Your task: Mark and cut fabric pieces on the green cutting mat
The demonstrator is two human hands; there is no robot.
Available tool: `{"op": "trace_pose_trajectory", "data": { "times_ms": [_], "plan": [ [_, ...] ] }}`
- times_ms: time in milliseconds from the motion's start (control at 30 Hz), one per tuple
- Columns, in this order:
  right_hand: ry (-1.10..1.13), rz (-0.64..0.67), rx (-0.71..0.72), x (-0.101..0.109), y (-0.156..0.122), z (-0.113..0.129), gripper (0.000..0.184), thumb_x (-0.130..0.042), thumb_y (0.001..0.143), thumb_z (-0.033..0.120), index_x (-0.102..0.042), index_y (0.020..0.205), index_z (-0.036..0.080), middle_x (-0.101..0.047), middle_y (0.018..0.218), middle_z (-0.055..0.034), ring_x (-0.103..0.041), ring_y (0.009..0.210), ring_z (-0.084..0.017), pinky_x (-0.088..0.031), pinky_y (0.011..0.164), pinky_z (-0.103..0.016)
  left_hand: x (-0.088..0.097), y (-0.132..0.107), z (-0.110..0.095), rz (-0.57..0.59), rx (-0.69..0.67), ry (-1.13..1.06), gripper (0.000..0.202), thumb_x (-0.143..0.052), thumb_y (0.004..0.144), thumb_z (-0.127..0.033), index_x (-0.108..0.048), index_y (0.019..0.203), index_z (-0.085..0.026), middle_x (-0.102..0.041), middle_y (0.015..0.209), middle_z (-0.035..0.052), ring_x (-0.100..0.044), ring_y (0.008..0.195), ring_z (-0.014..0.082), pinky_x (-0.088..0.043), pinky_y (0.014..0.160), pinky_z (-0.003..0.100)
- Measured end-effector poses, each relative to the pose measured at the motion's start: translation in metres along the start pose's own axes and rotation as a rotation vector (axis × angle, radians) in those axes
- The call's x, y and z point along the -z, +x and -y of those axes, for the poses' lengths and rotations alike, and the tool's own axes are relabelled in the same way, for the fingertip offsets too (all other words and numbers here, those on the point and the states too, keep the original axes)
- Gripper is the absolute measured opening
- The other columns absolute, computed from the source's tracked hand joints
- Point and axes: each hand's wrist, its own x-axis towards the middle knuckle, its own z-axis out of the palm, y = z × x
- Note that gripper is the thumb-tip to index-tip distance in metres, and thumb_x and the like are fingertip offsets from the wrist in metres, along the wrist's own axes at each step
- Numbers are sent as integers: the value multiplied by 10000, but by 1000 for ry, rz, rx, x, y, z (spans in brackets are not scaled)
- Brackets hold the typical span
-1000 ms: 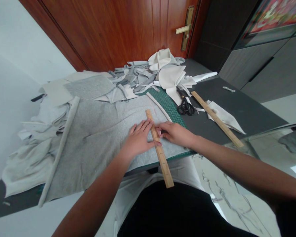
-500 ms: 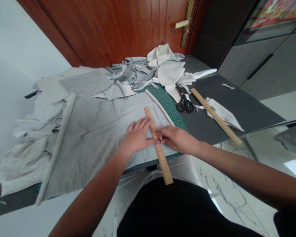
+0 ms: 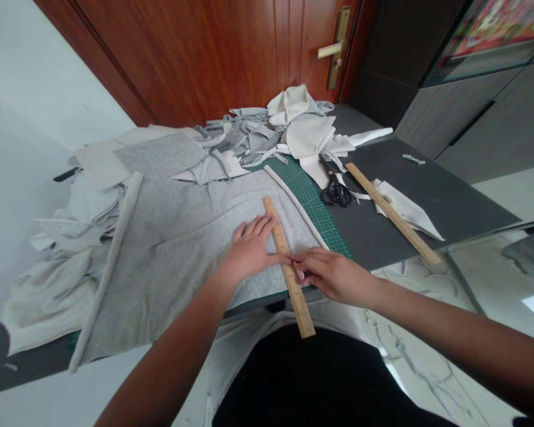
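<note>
Wooden ruler (image 3: 288, 266) lies on grey cloth (image 3: 182, 237) at centre frame, long axis from near table edge toward upper left. Left hand (image 3: 249, 252) spread flat, pressing its left side; right hand (image 3: 333, 274) at its right edge, fingertips together, nearer the lower end.

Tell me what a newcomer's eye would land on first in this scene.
First the two bare hands at the near table edge: the left hand presses flat on a short wooden ruler lying across a large grey fleece fabric sheet, while the right hand meets the ruler's right edge. Behind, a heap of white and grey fabric scraps sits before the reddish-brown wooden door, with black scissors and a longer wooden ruler to the right.
</note>
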Motion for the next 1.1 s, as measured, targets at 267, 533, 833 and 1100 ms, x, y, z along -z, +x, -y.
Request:
{"op": "trace_pose_trajectory", "data": {
  "times_ms": [267,533,833,1100],
  "plan": [
    [37,7,15,4,0,-1,154,-587,989,187,-632,1131,224,-711,1131,-102,-668,1071,-235,-550,946,-398,0,0,0,6,4,-11,953,-570,878,-724,-264,1620,-210,-270,1700,122,-231,1573,315,-163,1267,545],
    [1,22,-40,8,18,-1,158,-604,927,73,-639,1008,205,-710,1024,-89,-667,1015,-238,-545,907,-392,1,-2,0,9,4,-4,947,-565,890,-712,-263,1619,-189,-268,1701,121,-220,1579,304,-163,1270,550],
    [-15,9,-75,4,28,-14,85,-602,963,138,-636,1024,185,-698,1051,-112,-650,1039,-246,-538,925,-410,-2,-2,2,8,-5,-36,955,-563,872,-738,-273,1613,-210,-252,1706,110,-196,1586,299,-133,1274,558],
    [-59,-16,-97,2,40,-23,106,-622,937,113,-630,1006,193,-691,1004,-85,-645,1014,-233,-532,900,-376,-2,-3,2,-13,3,-58,968,-620,854,-710,-294,1603,-190,-299,1686,142,-241,1572,317,-147,1267,564]
  ]
}}
